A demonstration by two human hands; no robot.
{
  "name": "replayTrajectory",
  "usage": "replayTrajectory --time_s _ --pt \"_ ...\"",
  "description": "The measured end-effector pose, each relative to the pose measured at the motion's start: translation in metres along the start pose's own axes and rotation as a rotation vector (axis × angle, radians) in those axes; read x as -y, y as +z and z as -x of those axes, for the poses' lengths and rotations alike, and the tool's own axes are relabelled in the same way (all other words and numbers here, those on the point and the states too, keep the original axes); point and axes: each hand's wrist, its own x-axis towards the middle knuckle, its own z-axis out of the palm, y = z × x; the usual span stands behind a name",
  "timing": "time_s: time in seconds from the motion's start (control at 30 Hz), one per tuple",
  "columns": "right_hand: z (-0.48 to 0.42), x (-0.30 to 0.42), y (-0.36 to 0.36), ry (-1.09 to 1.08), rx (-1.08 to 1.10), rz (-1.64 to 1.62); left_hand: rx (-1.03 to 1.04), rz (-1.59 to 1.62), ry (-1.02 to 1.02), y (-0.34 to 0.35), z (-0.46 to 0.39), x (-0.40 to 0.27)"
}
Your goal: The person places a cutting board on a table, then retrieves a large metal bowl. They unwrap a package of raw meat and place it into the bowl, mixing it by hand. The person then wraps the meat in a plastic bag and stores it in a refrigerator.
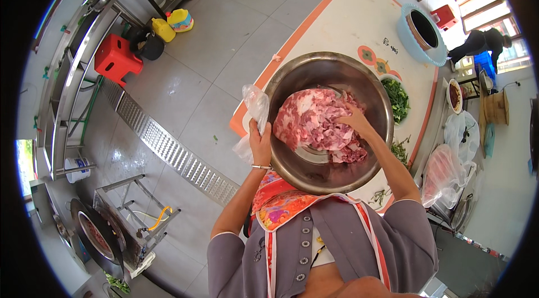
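Note:
Before me a large stainless steel bowl stands on the table, tilted slightly toward my apron. Inside it lies a big mound of raw chopped meat, pink with white fat. My right hand reaches into the meat from the right, thumb and forefinger apart; the other fingertips are hidden or unclear. At the bowl's left rim, my left hand is closed around a crumpled clear plastic bag. Part of that bag hangs below the hand.
Chopped greens in a bowl and loose herb sprigs lie right of the steel bowl. A blue basin with a dark pot stands at the table's far end. Left are a floor drain grate, red stool and wok.

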Motion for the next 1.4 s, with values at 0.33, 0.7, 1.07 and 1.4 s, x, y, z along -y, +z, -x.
replayTrajectory --time_s 0.33,0.7,1.07,1.4 --pt "0.041 0.025 -0.025 0.019 -0.171 -0.544 0.023 -0.023 -0.065 -0.002 0.001 -0.004" --pt "0.108 0.051 -0.047 -0.063 -0.086 -0.249 -0.003 0.004 -0.046 -0.002 0.000 0.002" --pt "0.117 0.005 0.025 -0.263 -0.023 1.151 0.005 0.036 -0.028 0.000 -0.001 0.001" --pt "0.041 0.071 0.025 -0.749 -0.057 1.122 -0.007 0.006 -0.033 -0.001 0.000 0.005"
